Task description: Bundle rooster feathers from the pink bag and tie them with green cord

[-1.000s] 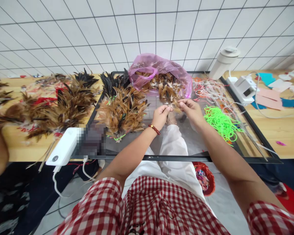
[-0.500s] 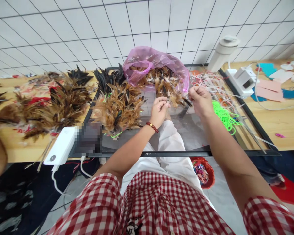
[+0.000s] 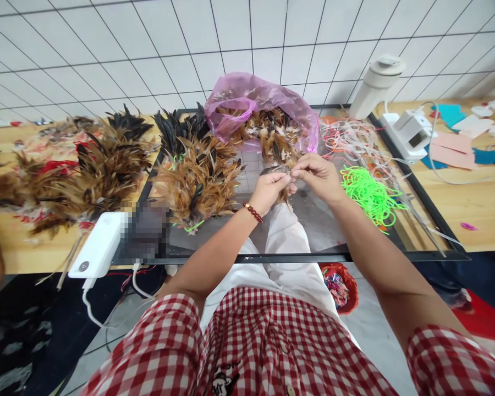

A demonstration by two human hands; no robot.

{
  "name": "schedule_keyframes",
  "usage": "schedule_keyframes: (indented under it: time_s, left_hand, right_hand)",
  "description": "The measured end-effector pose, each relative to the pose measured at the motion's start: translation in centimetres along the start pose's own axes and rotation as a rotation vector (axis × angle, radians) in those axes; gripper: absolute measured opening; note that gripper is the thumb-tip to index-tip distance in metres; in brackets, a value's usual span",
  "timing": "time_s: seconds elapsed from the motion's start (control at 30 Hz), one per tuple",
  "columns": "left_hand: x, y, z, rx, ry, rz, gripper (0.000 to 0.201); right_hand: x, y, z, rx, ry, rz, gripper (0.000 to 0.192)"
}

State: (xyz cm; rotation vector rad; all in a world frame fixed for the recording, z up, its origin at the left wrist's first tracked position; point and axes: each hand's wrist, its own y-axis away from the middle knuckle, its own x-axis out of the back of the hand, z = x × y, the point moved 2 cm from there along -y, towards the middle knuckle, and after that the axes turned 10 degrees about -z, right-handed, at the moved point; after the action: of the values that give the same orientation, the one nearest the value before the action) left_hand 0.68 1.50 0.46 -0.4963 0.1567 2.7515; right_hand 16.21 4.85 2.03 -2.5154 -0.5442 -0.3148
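Note:
My left hand (image 3: 269,191) and my right hand (image 3: 318,175) meet above the glass panel (image 3: 313,220), both pinching a small bunch of brown feathers (image 3: 284,175) between their fingertips. A red bead bracelet sits on my left wrist. Just behind the hands lies an open pink plastic bag (image 3: 256,102) full of loose brown feathers. Left of my hands rests a tied pile of brown and black feathers (image 3: 198,176).
More feather bundles (image 3: 86,170) cover the wooden table at left. Neon green cords (image 3: 369,192) and pale strips (image 3: 355,143) lie right of my hands. A white power bank (image 3: 97,245), a white bottle (image 3: 375,85) and a white device (image 3: 410,135) stand around. A red basket (image 3: 340,286) sits below.
My right hand had drawn out to the right, away from the left; it has now come back, so both hands pinch the feather bunch together.

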Motion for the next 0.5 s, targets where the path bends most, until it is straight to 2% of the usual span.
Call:
schedule_keyframes:
  time_s: [0.1,0.27,0.5]
  left_hand:
    - [0.2,0.0,-0.1,-0.019,-0.026,-0.033,0.021]
    - [0.3,0.0,-0.2,-0.001,0.031,-0.040,0.024]
    - [0.2,0.1,-0.5,0.022,0.014,-0.032,0.027]
  right_hand:
    - [-0.1,0.1,0.1,-0.077,-0.008,0.020,0.031]
    - [0.0,0.0,1.1,-0.231,-0.147,0.178,0.037]
    - [-1.0,0.1,0.6,-0.193,-0.193,-0.005,0.035]
